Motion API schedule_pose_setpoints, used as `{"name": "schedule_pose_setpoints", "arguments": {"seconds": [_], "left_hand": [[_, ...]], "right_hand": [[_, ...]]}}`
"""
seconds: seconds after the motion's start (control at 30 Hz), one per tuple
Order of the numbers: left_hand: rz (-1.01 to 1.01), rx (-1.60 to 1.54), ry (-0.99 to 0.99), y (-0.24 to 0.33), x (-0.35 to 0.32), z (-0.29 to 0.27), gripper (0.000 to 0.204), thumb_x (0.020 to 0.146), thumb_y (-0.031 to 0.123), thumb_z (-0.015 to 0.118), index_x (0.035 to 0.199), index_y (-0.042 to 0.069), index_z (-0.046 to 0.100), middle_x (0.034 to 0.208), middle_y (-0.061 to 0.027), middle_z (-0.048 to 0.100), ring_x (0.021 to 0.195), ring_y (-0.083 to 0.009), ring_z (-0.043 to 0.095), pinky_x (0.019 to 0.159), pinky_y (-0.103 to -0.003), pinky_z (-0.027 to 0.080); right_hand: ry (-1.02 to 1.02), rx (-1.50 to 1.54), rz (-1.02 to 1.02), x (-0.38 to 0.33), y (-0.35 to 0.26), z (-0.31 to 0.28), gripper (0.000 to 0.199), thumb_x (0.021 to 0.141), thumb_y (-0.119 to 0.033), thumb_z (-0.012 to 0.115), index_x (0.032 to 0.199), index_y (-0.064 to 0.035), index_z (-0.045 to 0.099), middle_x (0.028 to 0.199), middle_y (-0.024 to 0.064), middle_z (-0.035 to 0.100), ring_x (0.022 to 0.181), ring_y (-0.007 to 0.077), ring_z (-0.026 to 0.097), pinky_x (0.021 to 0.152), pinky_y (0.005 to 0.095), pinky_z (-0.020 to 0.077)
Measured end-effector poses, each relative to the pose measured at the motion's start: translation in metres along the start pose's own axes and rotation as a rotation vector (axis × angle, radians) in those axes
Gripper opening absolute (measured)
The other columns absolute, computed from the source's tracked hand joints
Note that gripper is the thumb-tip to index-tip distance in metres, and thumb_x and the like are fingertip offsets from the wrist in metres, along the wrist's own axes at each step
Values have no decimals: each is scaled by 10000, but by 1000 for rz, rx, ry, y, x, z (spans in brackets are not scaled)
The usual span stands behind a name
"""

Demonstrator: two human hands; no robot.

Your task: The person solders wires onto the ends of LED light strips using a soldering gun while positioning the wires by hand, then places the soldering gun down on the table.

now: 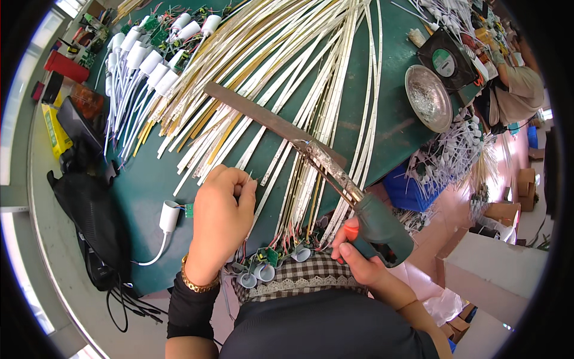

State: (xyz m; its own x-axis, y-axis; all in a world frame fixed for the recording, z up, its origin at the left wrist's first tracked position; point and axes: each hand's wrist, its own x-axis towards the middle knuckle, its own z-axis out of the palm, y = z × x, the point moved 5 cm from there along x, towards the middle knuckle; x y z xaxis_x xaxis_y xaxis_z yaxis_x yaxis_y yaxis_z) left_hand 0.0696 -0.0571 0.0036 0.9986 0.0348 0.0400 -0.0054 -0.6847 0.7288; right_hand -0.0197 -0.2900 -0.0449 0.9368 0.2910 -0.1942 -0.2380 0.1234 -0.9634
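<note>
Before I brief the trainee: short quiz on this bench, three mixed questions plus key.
1. True or false: the right hand holds the green-bodied soldering tool.
2. Which thing crosses over the white strips? A) a black bag; B) a long flat bar; C) a blue bin.
3. Fill in: the lone white cylinder to the left of the left hand is wired to a small ____ board.

Key: 1. True. 2. B. 3. green.
</note>
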Motion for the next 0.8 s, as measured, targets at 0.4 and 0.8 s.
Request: {"name": "schedule_pose_setpoints", "arguments": {"seconds": [0.4, 0.8], "left_hand": [[-94, -51, -66, -4, 0, 4, 60, 813, 24, 666, 783, -6, 624, 680, -60, 530, 572, -153, 498, 535, -291, 396], [-140, -280, -48, -7, -10, -3, 68, 840, -17, 636, 785, -20, 596, 739, -22, 497, 618, -82, 446, 559, -233, 351]], "right_hand": [[5, -2, 21, 6, -4, 2, 315, 950, -216, 601, 1156, -47, 432, 926, 101, 567, 761, 152, 589, 642, 284, 489], [-45, -105, 63, 9, -11, 1, 269, 946, -199, 592, 1114, -28, 469, 901, 97, 575, 772, 132, 593, 650, 266, 494]]}}
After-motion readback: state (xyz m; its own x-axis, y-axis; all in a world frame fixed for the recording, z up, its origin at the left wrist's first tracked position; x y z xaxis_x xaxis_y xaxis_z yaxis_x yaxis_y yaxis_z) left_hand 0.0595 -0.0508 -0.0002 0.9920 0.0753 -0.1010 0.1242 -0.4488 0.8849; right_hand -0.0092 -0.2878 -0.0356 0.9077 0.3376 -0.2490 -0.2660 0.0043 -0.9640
